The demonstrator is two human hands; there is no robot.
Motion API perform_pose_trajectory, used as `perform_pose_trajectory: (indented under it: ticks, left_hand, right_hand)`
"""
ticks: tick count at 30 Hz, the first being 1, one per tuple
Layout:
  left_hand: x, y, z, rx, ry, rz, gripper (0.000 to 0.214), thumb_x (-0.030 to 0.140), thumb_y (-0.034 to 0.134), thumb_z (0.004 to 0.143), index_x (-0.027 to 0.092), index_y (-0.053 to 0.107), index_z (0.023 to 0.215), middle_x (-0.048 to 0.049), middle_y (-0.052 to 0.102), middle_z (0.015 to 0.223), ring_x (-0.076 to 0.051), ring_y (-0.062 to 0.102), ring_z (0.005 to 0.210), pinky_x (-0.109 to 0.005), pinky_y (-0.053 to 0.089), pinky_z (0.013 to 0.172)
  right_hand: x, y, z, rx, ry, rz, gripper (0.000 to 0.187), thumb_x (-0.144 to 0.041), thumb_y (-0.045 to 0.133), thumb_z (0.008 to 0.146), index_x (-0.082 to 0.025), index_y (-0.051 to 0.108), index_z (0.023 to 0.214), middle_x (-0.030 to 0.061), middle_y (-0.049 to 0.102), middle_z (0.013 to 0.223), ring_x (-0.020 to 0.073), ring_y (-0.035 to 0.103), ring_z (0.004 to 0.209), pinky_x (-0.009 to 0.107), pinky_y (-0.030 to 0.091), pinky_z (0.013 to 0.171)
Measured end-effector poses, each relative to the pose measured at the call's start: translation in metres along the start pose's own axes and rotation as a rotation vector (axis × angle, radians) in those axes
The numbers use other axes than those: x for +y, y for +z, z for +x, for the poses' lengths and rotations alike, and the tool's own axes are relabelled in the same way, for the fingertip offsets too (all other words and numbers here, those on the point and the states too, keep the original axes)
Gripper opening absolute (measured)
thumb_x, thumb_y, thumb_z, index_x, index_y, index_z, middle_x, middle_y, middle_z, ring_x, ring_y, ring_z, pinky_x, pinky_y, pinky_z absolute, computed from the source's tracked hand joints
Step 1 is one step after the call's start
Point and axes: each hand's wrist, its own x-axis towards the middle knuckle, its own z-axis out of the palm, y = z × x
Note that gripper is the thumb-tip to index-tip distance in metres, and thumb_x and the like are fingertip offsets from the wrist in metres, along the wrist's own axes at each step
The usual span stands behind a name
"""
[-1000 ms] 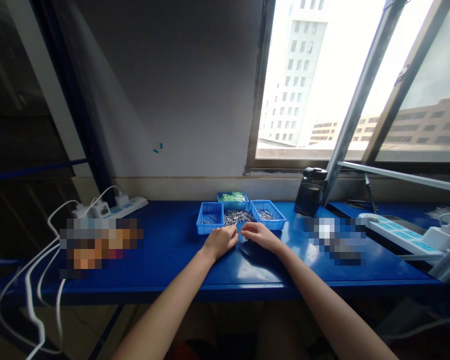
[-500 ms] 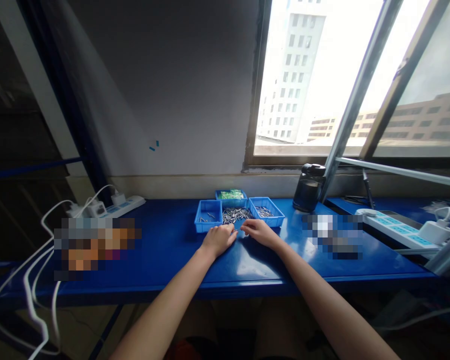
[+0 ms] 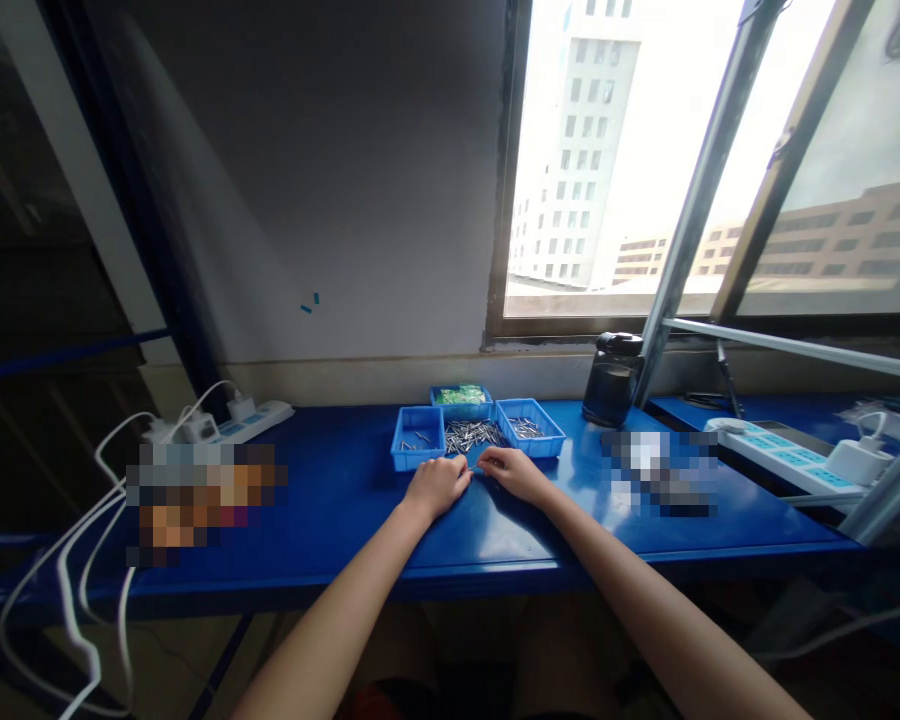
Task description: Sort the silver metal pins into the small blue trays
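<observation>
My left hand (image 3: 436, 484) and my right hand (image 3: 515, 471) rest on the blue table (image 3: 330, 510), fingertips almost meeting just in front of the middle blue tray (image 3: 471, 437) of small metal pins. Both hands have their fingers curled together in a pinch. Between the fingertips a thin metal pin (image 3: 474, 466) seems to show; it is too small to be sure. A left blue tray (image 3: 418, 437) holds a few pins. A right blue tray (image 3: 529, 428) holds more. Behind them a tray (image 3: 461, 396) holds green parts.
A dark jar (image 3: 612, 380) stands at the back right by the window frame. White power strips lie at the back left (image 3: 247, 416) and at the right (image 3: 780, 444), with white cables (image 3: 82, 560) hanging off the left edge. Blurred patches cover items at both sides.
The hands have stayed in front of the middle tray, with the fingertips drawing a little closer together. The view has shifted slightly.
</observation>
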Motion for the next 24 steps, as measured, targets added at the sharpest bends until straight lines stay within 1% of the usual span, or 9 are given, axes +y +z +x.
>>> perform_pose_trajectory:
  ticks: [5, 8, 11, 16, 19, 24]
  left_hand:
    - [0.003, -0.003, -0.003, -0.042, -0.044, 0.012, 0.029, 0.040, 0.033, 0.086, 0.021, 0.053, 0.094, -0.0075, 0.064, 0.088, -0.021, 0.060, 0.084, -0.031, 0.044, 0.071]
    - [0.005, -0.004, -0.005, -0.051, -0.065, 0.018, 0.028, 0.039, 0.033, 0.087, 0.021, 0.052, 0.097, -0.0073, 0.064, 0.088, -0.022, 0.061, 0.085, -0.032, 0.044, 0.072]
    - [0.006, -0.004, -0.008, -0.042, -0.070, -0.026, 0.027, 0.038, 0.033, 0.087, 0.022, 0.053, 0.096, -0.0070, 0.064, 0.089, -0.021, 0.060, 0.085, -0.031, 0.044, 0.070]
    - [0.007, -0.003, -0.021, 0.026, -0.049, -0.118, 0.025, 0.033, 0.034, 0.087, 0.021, 0.054, 0.093, -0.0050, 0.063, 0.093, -0.018, 0.059, 0.087, -0.025, 0.043, 0.071]
    - [0.007, -0.002, -0.027, 0.077, -0.036, -0.146, 0.022, 0.030, 0.036, 0.086, 0.021, 0.055, 0.093, -0.0044, 0.062, 0.094, -0.017, 0.058, 0.087, -0.025, 0.042, 0.072]
    - [0.009, -0.006, -0.033, 0.089, -0.068, -0.218, 0.022, 0.029, 0.037, 0.086, 0.019, 0.056, 0.092, -0.0050, 0.061, 0.092, -0.016, 0.056, 0.085, -0.024, 0.041, 0.071]
  right_hand:
    - [-0.005, 0.004, -0.005, 0.040, -0.022, -0.092, 0.022, -0.031, 0.044, 0.081, -0.017, 0.061, 0.078, 0.0034, 0.063, 0.075, 0.0142, 0.054, 0.067, 0.024, 0.038, 0.061]
    - [-0.008, 0.006, -0.009, 0.043, -0.036, -0.164, 0.021, -0.029, 0.042, 0.083, -0.018, 0.059, 0.078, 0.0035, 0.062, 0.078, 0.0149, 0.055, 0.071, 0.024, 0.037, 0.063]
    - [-0.010, 0.008, -0.014, 0.053, -0.023, -0.226, 0.021, -0.029, 0.040, 0.084, -0.019, 0.057, 0.079, 0.0033, 0.060, 0.079, 0.0153, 0.054, 0.075, 0.024, 0.036, 0.066]
    - [-0.013, 0.011, -0.021, 0.046, -0.001, -0.294, 0.022, -0.029, 0.038, 0.085, -0.019, 0.057, 0.081, 0.0039, 0.057, 0.080, 0.0155, 0.054, 0.078, 0.024, 0.036, 0.068]
    - [-0.016, 0.013, -0.025, 0.049, 0.004, -0.315, 0.022, -0.029, 0.038, 0.086, -0.019, 0.057, 0.082, 0.0039, 0.056, 0.081, 0.0154, 0.053, 0.079, 0.024, 0.036, 0.070]
    - [-0.025, 0.013, -0.033, 0.076, 0.010, -0.334, 0.023, -0.029, 0.037, 0.086, -0.019, 0.058, 0.085, 0.0042, 0.055, 0.083, 0.0145, 0.053, 0.075, 0.023, 0.036, 0.067]
